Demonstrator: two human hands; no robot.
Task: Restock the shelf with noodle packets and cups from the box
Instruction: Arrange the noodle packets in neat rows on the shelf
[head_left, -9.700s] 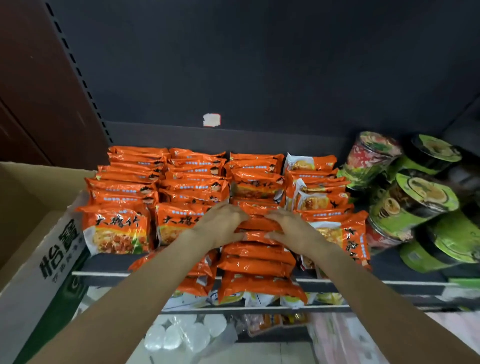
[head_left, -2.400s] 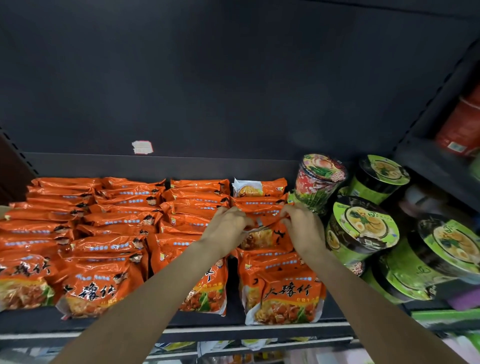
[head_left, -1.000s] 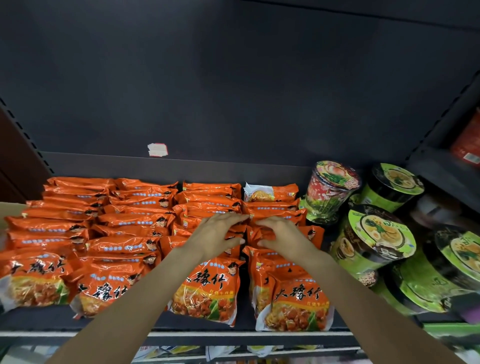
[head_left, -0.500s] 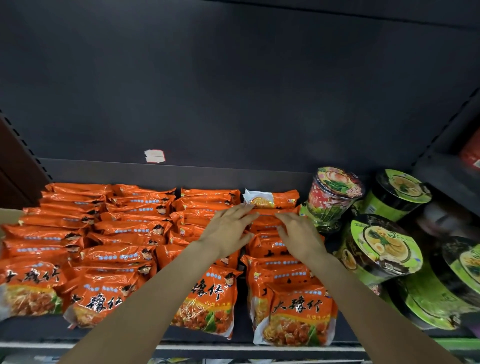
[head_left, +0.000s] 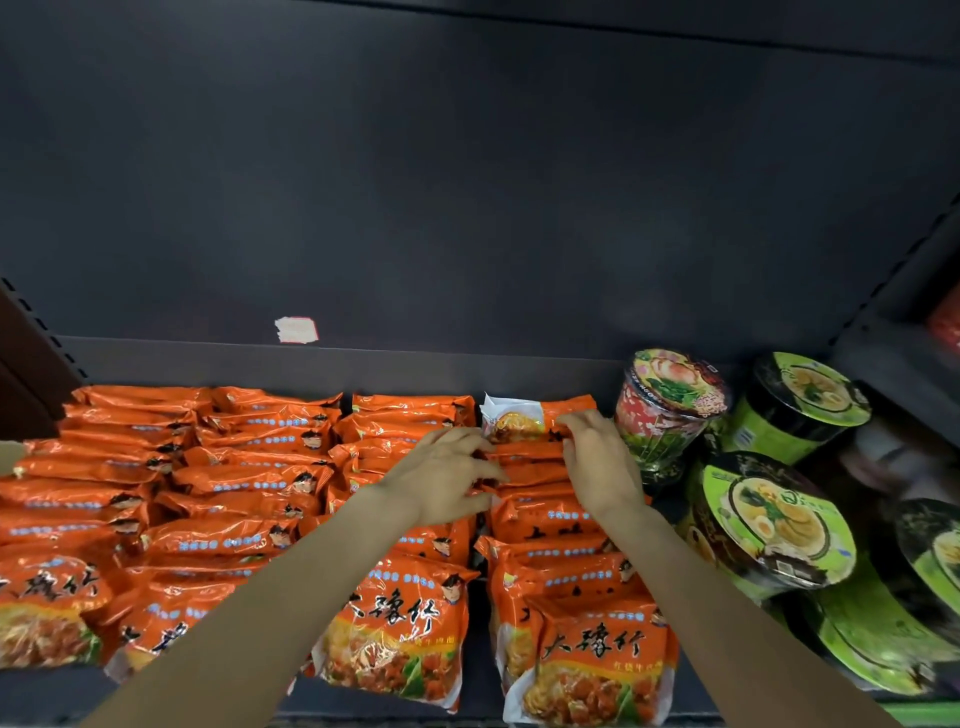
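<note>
We reach both hands into the rightmost row of orange noodle packets (head_left: 395, 631) on the dark shelf (head_left: 363, 371), which stand in four rows running from its front edge to its back wall. Our left hand (head_left: 447, 483) rests with fingers curled loosely on packets midway down the row; whether it grips one we cannot tell. Our right hand (head_left: 597, 467) pinches the top of the rearmost packet (head_left: 514, 418), the one by the back wall. Just beside that row, toward the shelf's right end, stand a red noodle cup (head_left: 665, 410) and tilted green-lidded bowls (head_left: 774, 525). A white sticker (head_left: 296, 330) marks the back wall.
</note>
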